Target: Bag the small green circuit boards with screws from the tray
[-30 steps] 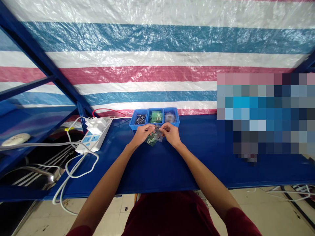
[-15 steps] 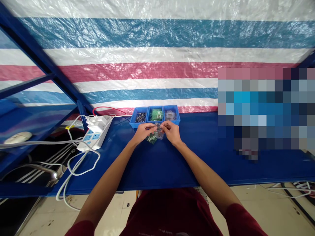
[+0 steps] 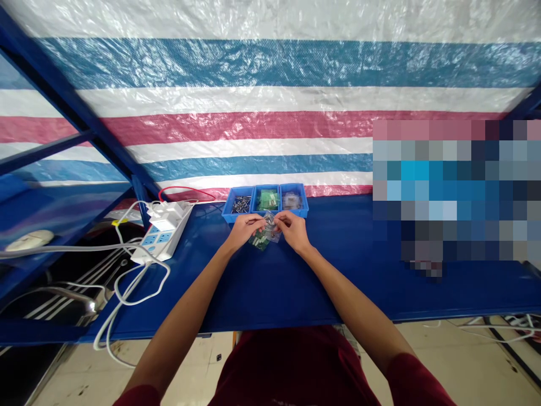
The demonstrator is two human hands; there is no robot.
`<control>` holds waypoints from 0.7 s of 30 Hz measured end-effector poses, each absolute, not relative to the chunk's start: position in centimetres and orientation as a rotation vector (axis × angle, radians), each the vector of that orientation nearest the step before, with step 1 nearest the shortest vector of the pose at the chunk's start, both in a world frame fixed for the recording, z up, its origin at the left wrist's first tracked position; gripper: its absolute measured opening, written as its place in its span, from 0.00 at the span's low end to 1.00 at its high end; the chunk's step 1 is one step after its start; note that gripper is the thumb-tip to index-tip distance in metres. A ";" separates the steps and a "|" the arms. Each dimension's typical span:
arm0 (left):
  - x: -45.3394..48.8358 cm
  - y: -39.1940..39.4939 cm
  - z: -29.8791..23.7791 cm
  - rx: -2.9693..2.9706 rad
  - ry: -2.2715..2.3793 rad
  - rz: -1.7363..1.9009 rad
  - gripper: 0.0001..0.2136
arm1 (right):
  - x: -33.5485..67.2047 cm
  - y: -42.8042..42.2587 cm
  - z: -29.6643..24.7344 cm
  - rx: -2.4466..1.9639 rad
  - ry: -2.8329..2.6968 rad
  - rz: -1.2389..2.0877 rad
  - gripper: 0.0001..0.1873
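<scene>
My left hand and my right hand meet over the blue table, both pinching a small clear plastic bag with green parts inside. The bag hangs between my fingertips just above the table top. Directly behind my hands stand three small blue bins: one with dark metal screws, a middle one with green boards, and one with clear bags.
A white power strip with plugs and white cables lies at the left of the table. A red wire loops behind it. A striped tarpaulin hangs behind. A blue shelf frame stands left. A blurred area covers the right.
My hands stay on the bag with only slight finger movement; the view has shifted a little up and down.
</scene>
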State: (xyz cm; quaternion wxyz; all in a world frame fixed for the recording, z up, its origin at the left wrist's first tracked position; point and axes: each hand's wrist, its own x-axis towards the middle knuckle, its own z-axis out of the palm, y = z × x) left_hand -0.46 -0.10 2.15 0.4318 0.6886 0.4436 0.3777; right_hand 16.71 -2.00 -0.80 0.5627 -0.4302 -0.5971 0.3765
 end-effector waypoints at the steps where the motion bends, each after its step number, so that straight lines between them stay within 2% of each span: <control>1: -0.5 -0.1 2.2 1.717 1.108 0.935 0.11 | 16.7 -2.0 -0.8 -1.017 -1.414 0.886 0.07; 12: -0.6 0.1 1.7 1.681 1.157 0.972 0.10 | 16.5 -2.2 -0.7 -0.991 -1.422 0.940 0.10; 21: -0.6 0.0 1.9 1.749 1.149 0.947 0.15 | 16.5 -2.0 -1.0 -1.011 -1.439 0.930 0.11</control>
